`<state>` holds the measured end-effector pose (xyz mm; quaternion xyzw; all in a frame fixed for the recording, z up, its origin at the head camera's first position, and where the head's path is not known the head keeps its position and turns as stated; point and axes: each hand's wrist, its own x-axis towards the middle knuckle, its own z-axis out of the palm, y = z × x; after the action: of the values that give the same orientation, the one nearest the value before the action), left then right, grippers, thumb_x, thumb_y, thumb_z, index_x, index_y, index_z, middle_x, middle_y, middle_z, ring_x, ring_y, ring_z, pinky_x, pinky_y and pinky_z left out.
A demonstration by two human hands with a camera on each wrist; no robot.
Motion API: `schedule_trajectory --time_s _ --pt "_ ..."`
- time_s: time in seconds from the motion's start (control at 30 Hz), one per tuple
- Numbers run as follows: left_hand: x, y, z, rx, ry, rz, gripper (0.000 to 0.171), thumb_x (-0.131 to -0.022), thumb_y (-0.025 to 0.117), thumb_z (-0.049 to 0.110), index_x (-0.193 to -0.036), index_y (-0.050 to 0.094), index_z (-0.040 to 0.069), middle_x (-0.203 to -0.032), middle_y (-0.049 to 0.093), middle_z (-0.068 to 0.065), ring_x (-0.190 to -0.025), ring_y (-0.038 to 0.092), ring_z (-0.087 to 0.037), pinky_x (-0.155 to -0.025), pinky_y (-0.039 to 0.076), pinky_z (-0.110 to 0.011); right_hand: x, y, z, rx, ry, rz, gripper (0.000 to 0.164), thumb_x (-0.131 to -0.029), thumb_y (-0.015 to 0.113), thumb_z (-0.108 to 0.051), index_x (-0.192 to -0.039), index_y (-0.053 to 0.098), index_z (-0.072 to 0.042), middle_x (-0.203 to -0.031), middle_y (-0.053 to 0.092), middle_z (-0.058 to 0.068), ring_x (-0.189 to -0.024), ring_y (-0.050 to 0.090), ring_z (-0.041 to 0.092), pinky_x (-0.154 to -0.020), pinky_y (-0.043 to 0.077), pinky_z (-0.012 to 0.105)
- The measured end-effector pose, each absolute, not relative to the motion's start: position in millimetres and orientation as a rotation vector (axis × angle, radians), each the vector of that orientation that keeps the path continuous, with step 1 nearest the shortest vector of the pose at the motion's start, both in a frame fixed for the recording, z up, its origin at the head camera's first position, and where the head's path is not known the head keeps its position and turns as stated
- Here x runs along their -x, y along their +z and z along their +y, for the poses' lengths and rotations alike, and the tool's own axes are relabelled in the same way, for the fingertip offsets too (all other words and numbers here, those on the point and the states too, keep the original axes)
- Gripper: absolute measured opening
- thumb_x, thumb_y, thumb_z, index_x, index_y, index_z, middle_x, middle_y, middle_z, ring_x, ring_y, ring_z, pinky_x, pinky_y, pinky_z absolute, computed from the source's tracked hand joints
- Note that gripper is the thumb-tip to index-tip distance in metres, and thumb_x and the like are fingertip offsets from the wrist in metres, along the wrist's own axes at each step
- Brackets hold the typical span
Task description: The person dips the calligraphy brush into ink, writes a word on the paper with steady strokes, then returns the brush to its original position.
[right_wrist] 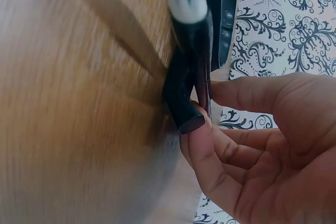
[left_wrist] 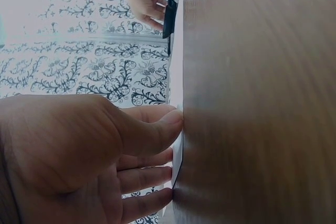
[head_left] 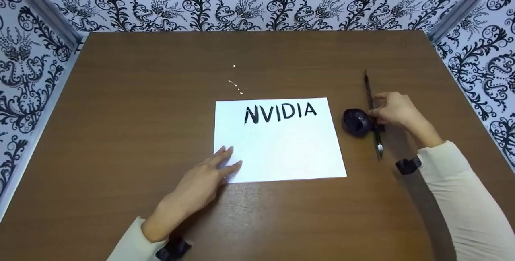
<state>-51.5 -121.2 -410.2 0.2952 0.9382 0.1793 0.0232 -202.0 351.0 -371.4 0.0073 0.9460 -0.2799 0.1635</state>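
Observation:
A white sheet of paper with "NVIDIA" in black strokes lies on the table. My left hand rests its fingertips on the sheet's lower left corner, fingers spread; in the left wrist view the thumb touches the paper's edge. To the right of the sheet, my right hand pinches the dark handle of a paintbrush between thumb and fingers. The brush's white bristles with a dark tip point toward the person. A round dark ink dish stands just left of the brush, with a short black stub under the handle.
Several small pale specks lie on the brown wooden table beyond the paper. Black-and-white patterned panels border the table at the back and both sides. A dark wrist camera sits at the right cuff.

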Motion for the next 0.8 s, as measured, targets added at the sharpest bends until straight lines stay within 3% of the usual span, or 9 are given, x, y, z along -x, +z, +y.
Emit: schedule_trajectory --time_s 0.3,0.4,0.47,0.53,0.6,0.7,0.8 --pt "52 -410 -126 -0.956 0.532 2.898 0.044 -0.089 0.061 -0.003 -0.13 0.06 0.011 -0.143 0.043 -0.02 -0.13 0.042 -0.037 -0.097 0.043 -0.051 200 -367 346 -0.018 -0.69 2.711 0.067 -0.094 0.061 -0.03 -0.139 0.036 0.013 -0.104 0.063 0.032 -0.069 0.068 0.022 -0.061 0.057 0.033" --pt "53 -410 -128 -0.949 0.544 2.889 0.044 -0.089 0.062 -0.002 -0.131 0.06 0.011 -0.143 0.043 -0.02 -0.13 0.041 -0.037 -0.097 0.043 -0.051 197 -365 345 0.017 -0.602 2.728 0.069 -0.094 0.059 -0.036 -0.139 0.037 0.013 -0.11 0.06 0.034 -0.087 0.066 0.037 -0.077 0.054 0.047" --pt "54 -410 -128 -0.941 0.564 2.871 0.045 -0.089 0.062 -0.002 -0.132 0.059 0.01 -0.144 0.042 -0.021 -0.131 0.039 -0.038 -0.098 0.042 -0.052 195 -362 344 0.039 -0.539 2.748 0.071 -0.094 0.057 -0.039 -0.139 0.036 0.012 -0.118 0.055 0.037 -0.103 0.056 0.049 -0.088 0.046 0.058" --pt "55 -410 -128 -0.927 0.586 2.853 0.046 -0.088 0.063 -0.002 -0.133 0.058 0.01 -0.145 0.04 -0.021 -0.133 0.037 -0.038 -0.098 0.041 -0.054 190 -357 341 0.06 -0.515 2.788 0.072 -0.095 0.055 -0.042 -0.14 0.036 0.011 -0.123 0.05 0.038 -0.108 0.05 0.053 -0.09 0.04 0.064" --pt "55 -408 -129 -0.918 0.601 2.843 0.048 -0.088 0.064 -0.001 -0.135 0.056 0.01 -0.147 0.037 -0.021 -0.134 0.034 -0.039 -0.098 0.04 -0.055 181 -352 335 0.103 -0.565 2.864 0.069 -0.096 0.053 -0.041 -0.14 0.036 0.009 -0.122 0.052 0.037 -0.107 0.051 0.052 -0.089 0.041 0.063" --pt "54 -404 -131 -0.949 0.579 2.886 0.049 -0.089 0.066 0.005 -0.136 0.054 0.01 -0.148 0.036 -0.019 -0.134 0.034 -0.04 -0.097 0.041 -0.056 157 -347 323 0.318 -0.732 3.034 0.06 -0.097 0.056 -0.033 -0.14 0.04 0.005 -0.12 0.056 0.03 -0.107 0.054 0.045 -0.09 0.042 0.059" --pt "53 -396 -135 -1.026 0.562 2.971 0.052 -0.089 0.068 0.016 -0.138 0.052 0.012 -0.148 0.036 -0.019 -0.135 0.033 -0.04 -0.101 0.036 -0.057 129 -347 308 0.7 -0.849 3.167 0.056 -0.093 0.063 -0.023 -0.14 0.044 0.002 -0.133 0.05 0.026 -0.123 0.043 0.046 -0.102 0.032 0.06"
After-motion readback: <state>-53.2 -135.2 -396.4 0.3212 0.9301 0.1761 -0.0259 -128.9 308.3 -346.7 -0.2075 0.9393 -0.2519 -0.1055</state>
